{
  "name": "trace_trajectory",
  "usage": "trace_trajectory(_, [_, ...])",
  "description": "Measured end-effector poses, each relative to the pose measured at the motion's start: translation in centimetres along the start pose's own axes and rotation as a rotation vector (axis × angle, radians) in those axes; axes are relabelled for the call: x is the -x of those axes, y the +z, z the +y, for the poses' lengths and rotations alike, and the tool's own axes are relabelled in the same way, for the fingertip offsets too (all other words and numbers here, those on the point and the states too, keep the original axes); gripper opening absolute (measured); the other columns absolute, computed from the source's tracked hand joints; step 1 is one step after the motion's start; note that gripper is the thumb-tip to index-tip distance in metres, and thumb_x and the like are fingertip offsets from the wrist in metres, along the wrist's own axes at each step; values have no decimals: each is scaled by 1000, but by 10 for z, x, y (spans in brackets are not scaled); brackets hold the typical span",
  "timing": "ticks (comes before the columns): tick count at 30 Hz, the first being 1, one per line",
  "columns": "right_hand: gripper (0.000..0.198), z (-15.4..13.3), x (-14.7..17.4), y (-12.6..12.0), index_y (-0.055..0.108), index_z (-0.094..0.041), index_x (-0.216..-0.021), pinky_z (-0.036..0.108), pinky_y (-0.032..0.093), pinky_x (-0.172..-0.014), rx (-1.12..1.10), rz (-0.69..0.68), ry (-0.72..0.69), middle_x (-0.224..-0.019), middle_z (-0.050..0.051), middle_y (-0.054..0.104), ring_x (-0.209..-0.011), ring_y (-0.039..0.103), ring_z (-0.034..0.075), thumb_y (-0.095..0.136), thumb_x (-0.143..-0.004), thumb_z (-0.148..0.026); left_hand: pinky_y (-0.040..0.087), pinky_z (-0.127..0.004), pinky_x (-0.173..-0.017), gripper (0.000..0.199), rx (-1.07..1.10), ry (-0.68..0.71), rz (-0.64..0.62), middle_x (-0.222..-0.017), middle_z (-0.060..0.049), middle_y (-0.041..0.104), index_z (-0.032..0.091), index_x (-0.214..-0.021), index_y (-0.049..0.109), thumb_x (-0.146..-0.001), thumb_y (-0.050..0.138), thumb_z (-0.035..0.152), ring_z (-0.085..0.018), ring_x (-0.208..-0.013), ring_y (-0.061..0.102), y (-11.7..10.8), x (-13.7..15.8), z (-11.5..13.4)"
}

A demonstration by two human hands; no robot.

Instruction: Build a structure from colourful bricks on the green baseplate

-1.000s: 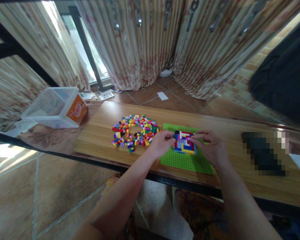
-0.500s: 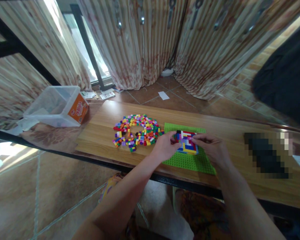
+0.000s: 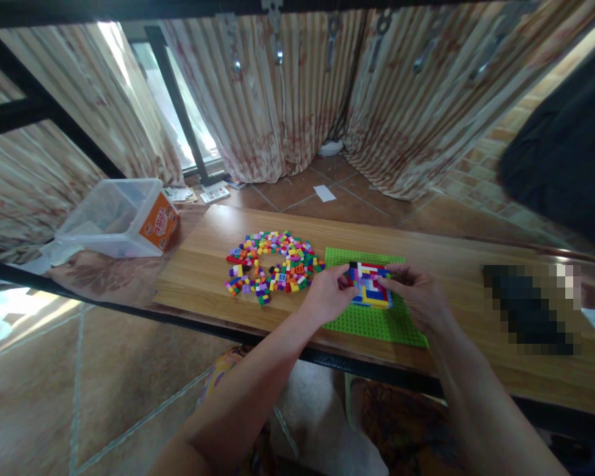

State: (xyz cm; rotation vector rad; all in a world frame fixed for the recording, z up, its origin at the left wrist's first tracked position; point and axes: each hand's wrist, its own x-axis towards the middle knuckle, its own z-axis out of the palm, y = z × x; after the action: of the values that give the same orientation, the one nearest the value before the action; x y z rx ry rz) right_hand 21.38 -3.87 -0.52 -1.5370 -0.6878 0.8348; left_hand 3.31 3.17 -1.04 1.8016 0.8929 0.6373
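A multicoloured toy brick structure (image 3: 371, 288) stands on the green baseplate (image 3: 361, 324), with blue, yellow, red and white bricks in its walls. My left hand (image 3: 330, 293) grips its left side between thumb and fingers. From the right, my right hand (image 3: 419, 294) has its thumb and fingers closed on the structure's right edge. Whether a small loose brick sits in the right fingertips cannot be made out. Left of the baseplate, many loose coloured bricks (image 3: 297, 248) lie in a rough ring.
A wooden board (image 3: 193, 264) carries the bricks and baseplate. At far left stands a clear plastic box (image 3: 114, 225) with an orange label. A blurred-out dark object (image 3: 528, 311) lies on the right. Behind are curtains (image 3: 277, 119) and paper (image 3: 324, 193) on the tiled floor.
The view has tilted slightly, so the scene sits a little lower. Both hands stay at the structure; my right fingers have shifted slightly along its right edge.
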Motion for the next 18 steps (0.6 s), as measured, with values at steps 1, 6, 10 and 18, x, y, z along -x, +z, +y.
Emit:
trace_trajectory(1, [48, -2, 0, -2, 72, -20, -84, 26, 54, -62, -12, -18, 11, -75, 0, 70, -66, 63, 13, 93, -43, -37, 43, -22, -58, 38, 2, -6, -2, -73, 0, 65, 14, -113, 67, -76, 68, 24, -12, -63, 56, 0, 0, 0])
trace_trajectory(6, [43, -7, 1, -11, 74, -22, -81, 21, 49, -57, -45, 55, 90, -77, 0, 70, -62, 57, 9, 87, -52, -49, 46, -23, -59, 44, 5, -30, -41, -75, -1, 67, 13, -119, 65, -76, 68, 22, -12, -63, 57, 1, 0, 2])
trace_trajectory(10, [41, -3, 0, -11, 74, -21, -76, 19, 46, -55, 12, 82, 125, -74, 0, 68, -63, 55, 9, 84, -54, -54, 49, -24, -62, 41, -52, -14, -73, -80, -2, 70, 14, -119, 66, -79, 66, 22, -13, -66, 60, -4, 1, 4])
trace_trajectory(18, [44, -4, 2, -8, 76, -20, -80, 21, 46, -57, 44, 114, 100, -75, 2, 68, -67, 55, 12, 82, -55, -55, 50, -35, -95, 29, -593, 27, 247, -105, -10, 69, 16, -110, 70, -85, 55, 13, -21, -102, 63, -51, -9, 4])
